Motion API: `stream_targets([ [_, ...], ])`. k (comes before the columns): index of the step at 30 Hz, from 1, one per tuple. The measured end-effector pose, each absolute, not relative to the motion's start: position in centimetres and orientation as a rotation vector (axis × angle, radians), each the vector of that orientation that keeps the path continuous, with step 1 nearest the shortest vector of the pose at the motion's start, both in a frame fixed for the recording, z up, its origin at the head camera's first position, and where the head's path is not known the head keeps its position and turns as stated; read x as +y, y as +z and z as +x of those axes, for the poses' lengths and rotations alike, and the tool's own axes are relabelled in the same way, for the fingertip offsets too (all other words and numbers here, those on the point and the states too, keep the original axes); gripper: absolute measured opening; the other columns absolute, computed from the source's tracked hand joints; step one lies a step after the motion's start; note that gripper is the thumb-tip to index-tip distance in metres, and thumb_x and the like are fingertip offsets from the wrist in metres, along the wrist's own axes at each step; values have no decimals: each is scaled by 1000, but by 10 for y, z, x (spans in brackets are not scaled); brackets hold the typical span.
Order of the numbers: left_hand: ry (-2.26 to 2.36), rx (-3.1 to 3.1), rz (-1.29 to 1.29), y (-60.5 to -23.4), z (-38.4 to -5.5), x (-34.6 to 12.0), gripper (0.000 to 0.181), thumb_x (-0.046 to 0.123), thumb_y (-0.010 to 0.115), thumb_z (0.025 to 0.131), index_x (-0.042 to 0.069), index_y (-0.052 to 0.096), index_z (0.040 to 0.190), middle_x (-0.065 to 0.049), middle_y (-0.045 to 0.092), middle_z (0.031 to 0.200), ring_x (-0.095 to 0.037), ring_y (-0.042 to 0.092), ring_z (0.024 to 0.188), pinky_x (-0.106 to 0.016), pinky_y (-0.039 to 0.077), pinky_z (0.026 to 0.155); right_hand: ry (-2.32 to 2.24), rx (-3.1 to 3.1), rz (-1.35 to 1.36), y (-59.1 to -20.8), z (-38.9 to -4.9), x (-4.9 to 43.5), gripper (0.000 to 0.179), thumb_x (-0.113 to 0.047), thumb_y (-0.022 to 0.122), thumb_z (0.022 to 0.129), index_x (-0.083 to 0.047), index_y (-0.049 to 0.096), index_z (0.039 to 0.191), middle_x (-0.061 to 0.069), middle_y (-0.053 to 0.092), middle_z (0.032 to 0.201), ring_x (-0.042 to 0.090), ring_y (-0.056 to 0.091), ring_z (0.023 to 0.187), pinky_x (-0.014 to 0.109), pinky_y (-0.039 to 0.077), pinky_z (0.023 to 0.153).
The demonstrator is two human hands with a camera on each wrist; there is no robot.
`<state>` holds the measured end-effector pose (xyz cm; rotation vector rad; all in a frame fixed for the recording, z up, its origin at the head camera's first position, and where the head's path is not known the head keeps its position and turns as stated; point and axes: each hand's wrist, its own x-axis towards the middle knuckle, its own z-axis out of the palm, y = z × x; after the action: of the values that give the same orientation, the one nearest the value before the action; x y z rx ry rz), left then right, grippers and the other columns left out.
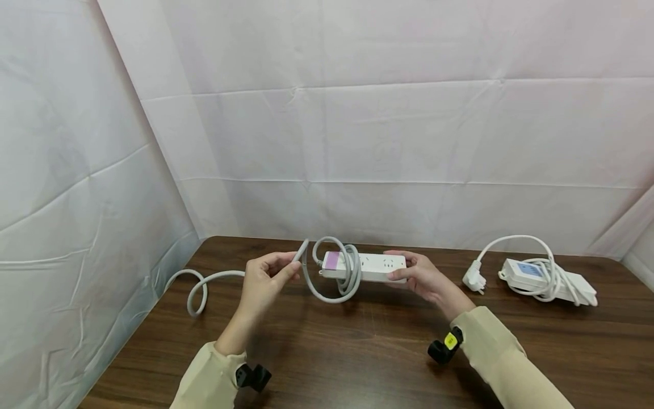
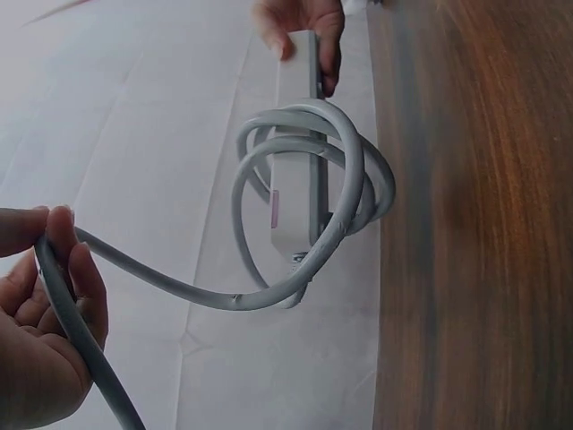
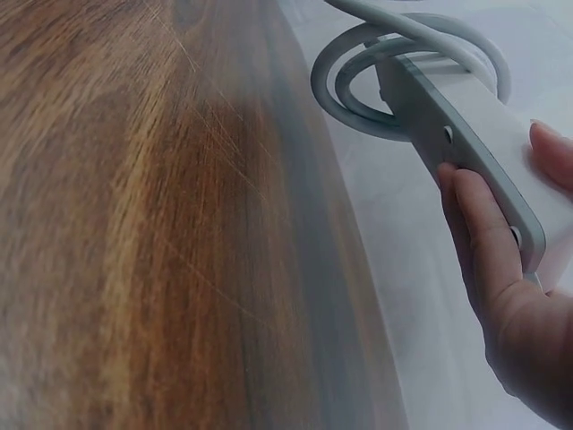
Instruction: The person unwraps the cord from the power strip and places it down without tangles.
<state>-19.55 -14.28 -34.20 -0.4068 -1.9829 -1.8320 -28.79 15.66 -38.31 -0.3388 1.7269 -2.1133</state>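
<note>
A white power strip (image 1: 377, 266) with a purple label is held up by its right end in my right hand (image 1: 416, 276), thumb on the socket face and fingers beneath. Grey cable (image 1: 350, 271) loops loosely around the strip's left part. My left hand (image 1: 268, 278) pinches the same cable left of the strip, between thumb and fingertips. From there the cable's free length (image 1: 196, 295) trails left in a curl over the table; its far end is hidden. In the left wrist view the cable (image 2: 224, 300) runs from the left hand (image 2: 45, 331) to the loops.
Farther right on the brown wooden table (image 1: 368, 352) lies a second power strip (image 1: 577, 286) with a blue label, its white cord wound around it. Its plug (image 1: 474, 278) rests beside it. White cloth (image 1: 383, 136) hangs behind and to the left.
</note>
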Motion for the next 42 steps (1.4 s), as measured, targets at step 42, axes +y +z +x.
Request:
stream_targets([
  [42, -2117, -1506, -346, -331, -223, -140, 16, -9, 59, 82, 4, 67, 88, 1, 68, 71, -7, 62, 61, -19, 51, 61, -1970, 1735, -377, -393, -284, 161, 70, 14, 60, 74, 14, 25, 135, 9, 51, 105, 17, 57, 91, 36, 52, 79],
])
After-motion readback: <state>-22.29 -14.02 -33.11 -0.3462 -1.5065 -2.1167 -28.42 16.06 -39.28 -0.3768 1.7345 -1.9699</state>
